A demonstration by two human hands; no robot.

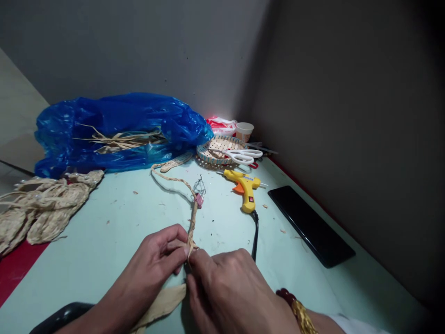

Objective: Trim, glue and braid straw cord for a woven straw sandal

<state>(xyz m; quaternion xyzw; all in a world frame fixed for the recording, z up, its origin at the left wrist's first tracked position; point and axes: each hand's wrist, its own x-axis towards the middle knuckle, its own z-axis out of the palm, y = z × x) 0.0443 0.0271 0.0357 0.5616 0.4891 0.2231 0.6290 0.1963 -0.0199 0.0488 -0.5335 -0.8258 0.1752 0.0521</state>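
A braided straw cord (192, 218) runs from my hands toward the back of the table, where it bends left and meets a flat woven straw piece. My left hand (162, 257) pinches the cord's near end between thumb and fingers. Right beside it, my right hand (224, 283) is closed on the same end, its fingertips mostly hidden. A small pink clip (198, 200) grips the cord partway along, close to a tangle of thin wire (200, 186). Under my hands lies a wide flat straw strip (163, 304).
A blue plastic bag (139, 109) of straw strips stands behind. Woven straw pieces (62, 208) lie left. At back right are a basket (205, 155), white scissors (243, 156), a paper cup (244, 132); nearer, a yellow glue gun (247, 190) and black phone (311, 225).
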